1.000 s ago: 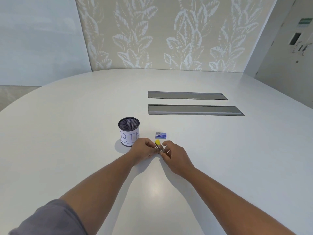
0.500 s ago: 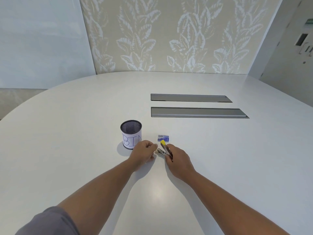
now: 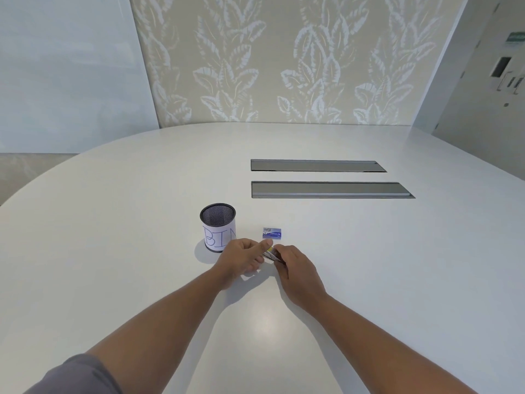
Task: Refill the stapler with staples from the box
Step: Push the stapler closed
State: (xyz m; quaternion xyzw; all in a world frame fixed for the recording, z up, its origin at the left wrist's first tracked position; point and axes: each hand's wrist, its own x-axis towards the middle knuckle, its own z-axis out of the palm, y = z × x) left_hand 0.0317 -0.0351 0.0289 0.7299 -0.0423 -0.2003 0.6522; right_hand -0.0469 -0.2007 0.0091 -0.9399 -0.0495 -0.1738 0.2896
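Your right hand (image 3: 295,268) grips the small stapler (image 3: 270,255) just above the white table (image 3: 113,251), while your left hand (image 3: 241,258) pinches its yellow end. The blue staple box (image 3: 272,232) lies just beyond, beside the mesh bin (image 3: 218,227).

hands (image 3: 241,258): 2 | stapler (image 3: 270,255): 1 | staple box (image 3: 272,232): 1 | mesh cup (image 3: 218,226): 1 | table slots (image 3: 318,165): 2
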